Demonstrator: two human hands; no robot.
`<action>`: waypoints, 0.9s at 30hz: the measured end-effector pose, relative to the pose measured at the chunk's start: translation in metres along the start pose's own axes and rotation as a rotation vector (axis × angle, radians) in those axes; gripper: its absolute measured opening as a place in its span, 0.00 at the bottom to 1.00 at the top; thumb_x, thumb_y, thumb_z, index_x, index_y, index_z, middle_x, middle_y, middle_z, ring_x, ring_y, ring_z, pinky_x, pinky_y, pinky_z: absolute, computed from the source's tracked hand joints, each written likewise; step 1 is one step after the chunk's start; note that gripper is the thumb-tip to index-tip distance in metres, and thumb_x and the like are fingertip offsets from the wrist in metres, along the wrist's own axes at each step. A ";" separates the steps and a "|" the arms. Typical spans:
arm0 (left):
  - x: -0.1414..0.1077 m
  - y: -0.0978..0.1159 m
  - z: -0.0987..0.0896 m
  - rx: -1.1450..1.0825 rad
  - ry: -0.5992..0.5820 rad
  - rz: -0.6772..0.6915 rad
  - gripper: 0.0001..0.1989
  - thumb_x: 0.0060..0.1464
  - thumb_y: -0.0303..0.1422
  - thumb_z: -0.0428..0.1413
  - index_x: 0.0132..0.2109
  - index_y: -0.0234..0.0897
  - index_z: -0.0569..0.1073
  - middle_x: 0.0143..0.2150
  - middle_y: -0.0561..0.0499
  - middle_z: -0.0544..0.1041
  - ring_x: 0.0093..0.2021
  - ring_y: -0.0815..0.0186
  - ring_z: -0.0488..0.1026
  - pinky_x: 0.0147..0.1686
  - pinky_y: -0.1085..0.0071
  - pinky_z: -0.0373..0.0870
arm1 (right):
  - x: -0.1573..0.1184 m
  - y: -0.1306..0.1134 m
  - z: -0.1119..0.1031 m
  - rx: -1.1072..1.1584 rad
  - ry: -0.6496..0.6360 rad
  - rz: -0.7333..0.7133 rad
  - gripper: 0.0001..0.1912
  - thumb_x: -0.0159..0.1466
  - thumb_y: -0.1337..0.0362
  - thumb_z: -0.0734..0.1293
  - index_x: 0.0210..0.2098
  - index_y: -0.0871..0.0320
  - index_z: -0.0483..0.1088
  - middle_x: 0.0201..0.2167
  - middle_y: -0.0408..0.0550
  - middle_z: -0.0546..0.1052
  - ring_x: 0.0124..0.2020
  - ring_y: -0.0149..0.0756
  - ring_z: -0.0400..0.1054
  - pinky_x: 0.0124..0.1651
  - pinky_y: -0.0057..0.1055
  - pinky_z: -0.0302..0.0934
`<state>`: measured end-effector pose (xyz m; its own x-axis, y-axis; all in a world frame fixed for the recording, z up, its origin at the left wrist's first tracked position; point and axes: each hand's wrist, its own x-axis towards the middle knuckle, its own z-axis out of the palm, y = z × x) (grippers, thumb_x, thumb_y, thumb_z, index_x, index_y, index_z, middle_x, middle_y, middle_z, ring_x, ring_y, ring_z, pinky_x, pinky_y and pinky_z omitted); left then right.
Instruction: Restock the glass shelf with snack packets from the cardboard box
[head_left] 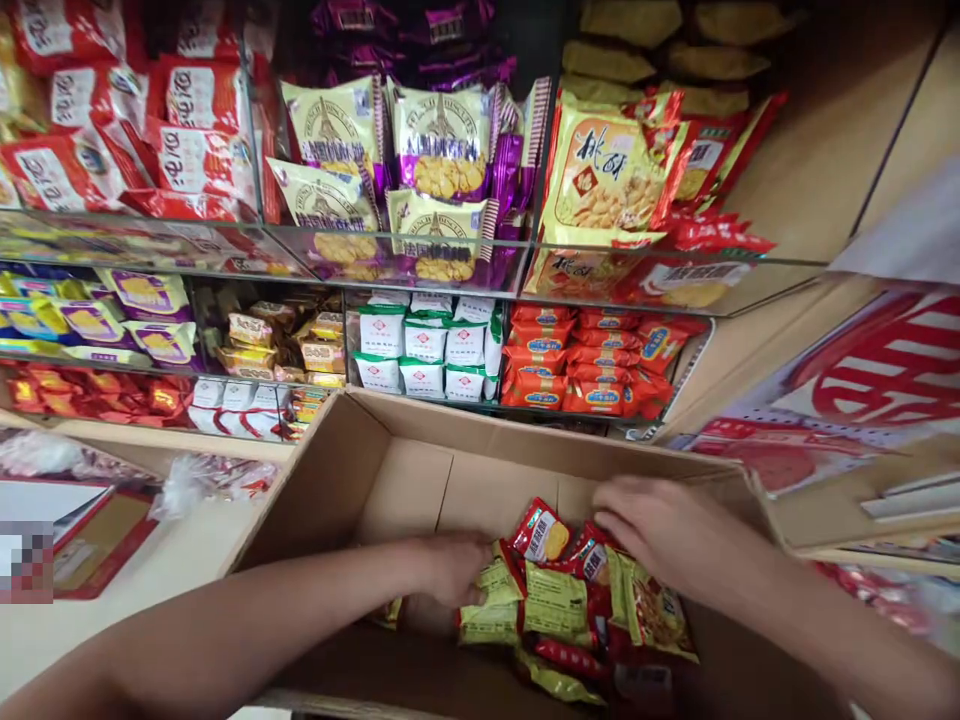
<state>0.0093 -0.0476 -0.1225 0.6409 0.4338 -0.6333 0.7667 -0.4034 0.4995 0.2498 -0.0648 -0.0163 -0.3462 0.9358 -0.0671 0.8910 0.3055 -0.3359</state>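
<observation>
Grip of my left hand [454,567] is partly curled, its fingertips touching the edge of a yellow-green packet with red trim [501,582] inside the open brown cardboard box [487,418]; I can't tell from here whether they pinch it. My right hand [649,508] is bent at the fingers over the right part of the box, just beside a red packet with a white label [596,562]. It is blurred, so I can't make out how far it is closed or whether it has hold of anything.

Between my hands, inside the box, lies a red packet with a biscuit picture [543,536]. Nearer me is a loose heap, with a flat yellow-green packet with printed text [555,603] and, at its right, a shiny yellow and brown packet [661,612].

Beyond the box, shelves hold green-and-white packets [424,340] and orange-red packets [535,358]. Left of the box, a pale tabletop [195,545] carries a clear plastic bag [191,485] and a red-edged folder [105,550].
</observation>
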 end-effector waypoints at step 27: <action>-0.021 0.053 -0.045 -1.088 0.955 0.148 0.30 0.49 0.59 0.44 0.46 0.39 0.68 0.46 0.46 0.74 0.41 0.60 0.71 0.33 0.71 0.69 | 0.038 -0.042 0.034 0.685 0.500 0.153 0.21 0.64 0.48 0.50 0.28 0.55 0.60 0.21 0.44 0.70 0.24 0.35 0.65 0.28 0.27 0.55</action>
<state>0.0381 -0.0414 -0.0565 0.1636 0.9782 -0.1275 0.0645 0.1184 0.9909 0.1891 -0.0485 -0.0369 0.0765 0.9748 0.2096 0.4878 0.1467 -0.8606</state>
